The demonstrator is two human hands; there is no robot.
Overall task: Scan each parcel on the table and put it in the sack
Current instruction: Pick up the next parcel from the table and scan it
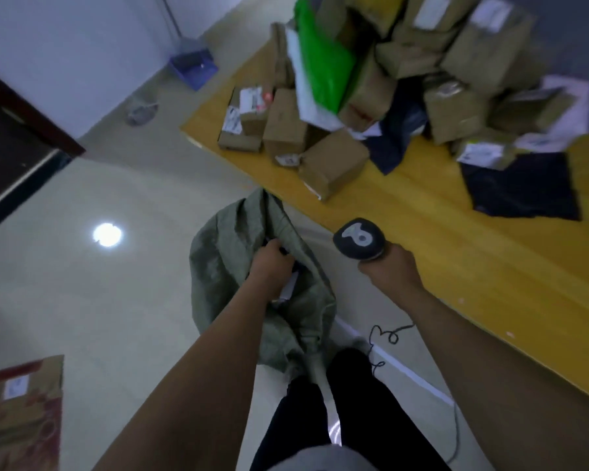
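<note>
Glossy pale floor (82, 198), white wall (65, 45)

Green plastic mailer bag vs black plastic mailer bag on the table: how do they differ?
The green plastic mailer bag is bright, the black plastic mailer bag dark. The green one leans steeply against the pile of brown cardboard boxes; the black one lies flat on the yellow wooden table. Both are soft bags, still on the table.

One sack (218, 266), one scanner (359, 237), one table (456, 253), one green mailer (320, 62); piled boxes (334, 164) uncountable.
</note>
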